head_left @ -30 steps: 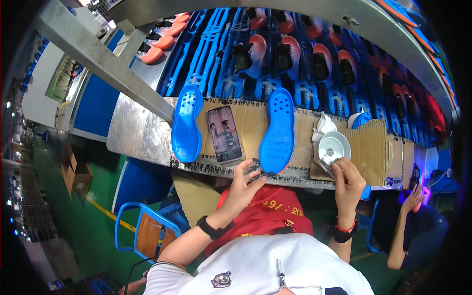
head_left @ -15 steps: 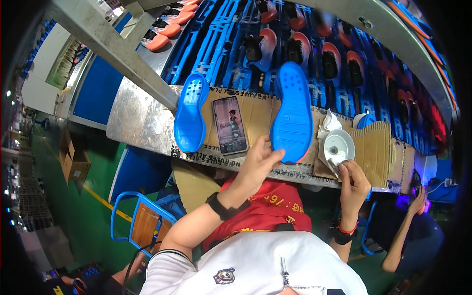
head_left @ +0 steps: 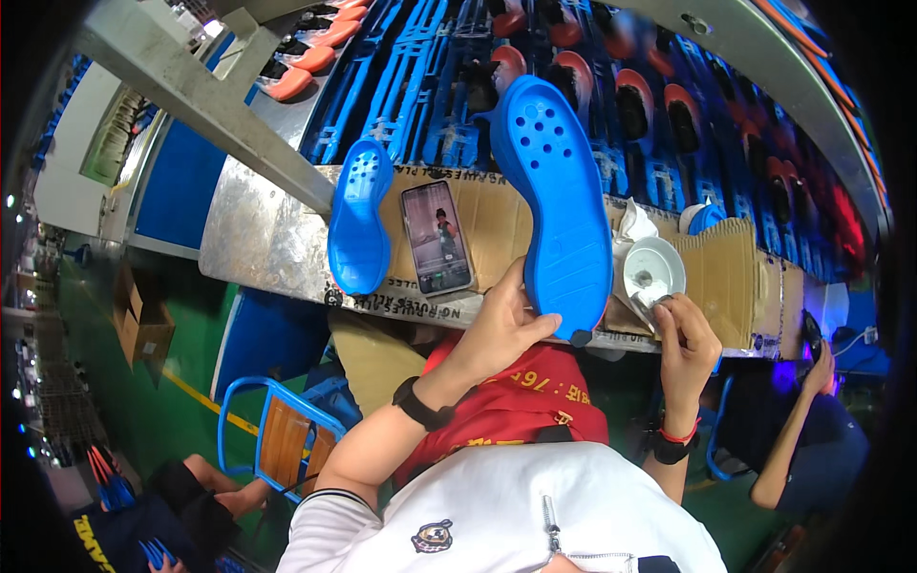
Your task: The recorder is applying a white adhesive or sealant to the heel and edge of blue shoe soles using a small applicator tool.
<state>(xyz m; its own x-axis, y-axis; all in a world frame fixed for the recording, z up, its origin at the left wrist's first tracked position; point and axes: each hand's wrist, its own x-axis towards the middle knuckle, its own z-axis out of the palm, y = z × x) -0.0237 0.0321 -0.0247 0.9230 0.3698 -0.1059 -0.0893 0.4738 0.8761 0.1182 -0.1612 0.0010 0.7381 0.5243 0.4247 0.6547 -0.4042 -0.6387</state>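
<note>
A blue shoe sole (head_left: 564,224), with round holes at its far end, is gripped by its near end in my left hand (head_left: 503,329). It is raised and tilted over the table. My right hand (head_left: 690,339) is pinched closed at the near rim of a small white bowl (head_left: 655,272). What its fingers hold at the bowl is too small to make out. A second blue sole (head_left: 358,224) lies on the left of the table. Between the two soles is a phone (head_left: 437,239) with its screen lit.
Cardboard (head_left: 721,296) covers part of the metal table (head_left: 253,224). Behind it, blue racks hold rows of orange-and-black shoe parts (head_left: 632,105). A metal post (head_left: 220,115) slants across the left. A co-worker's hand (head_left: 819,368) is at the right, and a blue-framed chair (head_left: 282,435) stands below left.
My left hand has raised and tilted the sole, so it looks larger and nearer. My right hand stays at the bowl, slightly shifted. The whole view has shifted a little.
</note>
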